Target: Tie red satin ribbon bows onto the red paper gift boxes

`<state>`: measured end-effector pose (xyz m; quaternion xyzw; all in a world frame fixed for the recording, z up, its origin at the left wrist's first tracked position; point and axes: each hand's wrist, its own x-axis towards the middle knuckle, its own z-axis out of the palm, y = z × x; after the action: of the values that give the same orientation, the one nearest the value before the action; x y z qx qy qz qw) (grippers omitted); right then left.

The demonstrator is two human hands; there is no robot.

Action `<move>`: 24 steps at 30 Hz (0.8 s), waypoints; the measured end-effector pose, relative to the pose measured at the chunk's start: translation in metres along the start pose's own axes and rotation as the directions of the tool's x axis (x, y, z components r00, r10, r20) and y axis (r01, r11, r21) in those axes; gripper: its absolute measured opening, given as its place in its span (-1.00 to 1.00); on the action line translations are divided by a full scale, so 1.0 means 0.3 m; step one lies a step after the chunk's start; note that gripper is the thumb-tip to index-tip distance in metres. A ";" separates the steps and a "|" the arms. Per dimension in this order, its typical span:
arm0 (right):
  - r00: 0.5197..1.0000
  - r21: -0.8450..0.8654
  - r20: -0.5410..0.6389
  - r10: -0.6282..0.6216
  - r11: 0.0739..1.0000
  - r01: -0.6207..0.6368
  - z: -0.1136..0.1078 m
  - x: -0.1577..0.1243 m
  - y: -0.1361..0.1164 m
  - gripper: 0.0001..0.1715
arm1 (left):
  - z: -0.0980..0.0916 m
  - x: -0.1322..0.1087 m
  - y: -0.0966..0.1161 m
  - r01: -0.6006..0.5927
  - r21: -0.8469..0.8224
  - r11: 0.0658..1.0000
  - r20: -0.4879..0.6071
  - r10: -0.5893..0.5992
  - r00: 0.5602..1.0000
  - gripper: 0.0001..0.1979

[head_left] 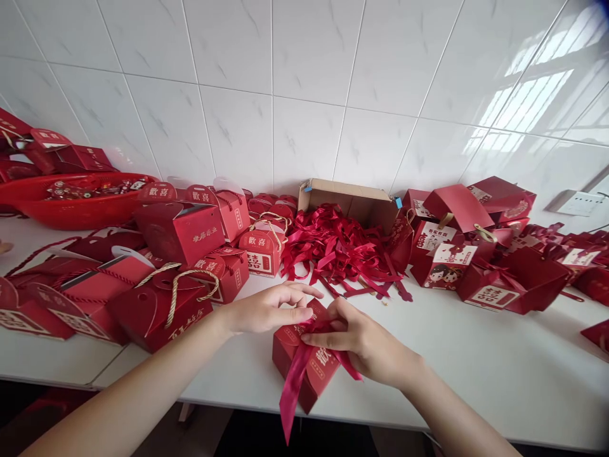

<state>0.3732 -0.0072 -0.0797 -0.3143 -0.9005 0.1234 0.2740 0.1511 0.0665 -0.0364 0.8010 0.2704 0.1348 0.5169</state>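
From the head view we see a red box at the near edge of the white table, in the middle. Our left hand and right hand meet over its top, the fingers of both pinched together on a red ribbon whose tail hangs over the table edge. Farther off lie a ribbon pile and a carton.

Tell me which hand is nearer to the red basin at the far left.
Left. The left hand is right of the red basin and closer to the camera. The right hand lies farther right. Both pinch the ribbon on a small red box.
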 end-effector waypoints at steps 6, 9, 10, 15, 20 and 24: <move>1.000 0.022 0.005 0.025 0.999 -0.025 -0.008 0.003 -0.010 -0.52 | 0.004 0.000 0.005 -0.020 0.046 0.999 -0.048 0.022 0.999 -0.75; 1.000 0.063 -0.009 0.006 0.998 -0.005 -0.009 0.005 -0.011 -0.52 | 0.016 -0.002 0.009 -0.041 0.028 0.999 -0.081 0.043 0.996 -0.70; 1.000 0.068 -0.016 -0.001 0.998 0.002 -0.009 0.005 -0.010 -0.52 | 0.024 -0.003 0.011 -0.041 0.017 0.999 -0.088 0.042 0.995 -0.69; 0.998 0.029 -0.051 -0.033 0.999 0.034 -0.007 0.006 -0.011 -0.56 | 0.081 0.004 0.019 -0.050 0.014 0.999 -0.217 0.052 0.975 -0.68; 0.999 -0.006 -0.039 0.001 1.000 -0.001 -0.009 0.007 -0.014 -0.63 | 0.124 0.023 0.012 -0.035 0.042 0.999 -0.322 0.047 0.946 -0.71; 0.996 0.021 -0.074 -0.043 0.999 0.045 -0.007 0.000 -0.008 -0.69 | 0.129 0.027 0.010 -0.029 0.003 1.000 -0.303 0.029 0.953 -0.73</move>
<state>0.3733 -0.0089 -0.0770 -0.2954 -0.8951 0.1159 0.3133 0.1779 0.0410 -0.0509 0.7743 0.3346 0.2637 0.4679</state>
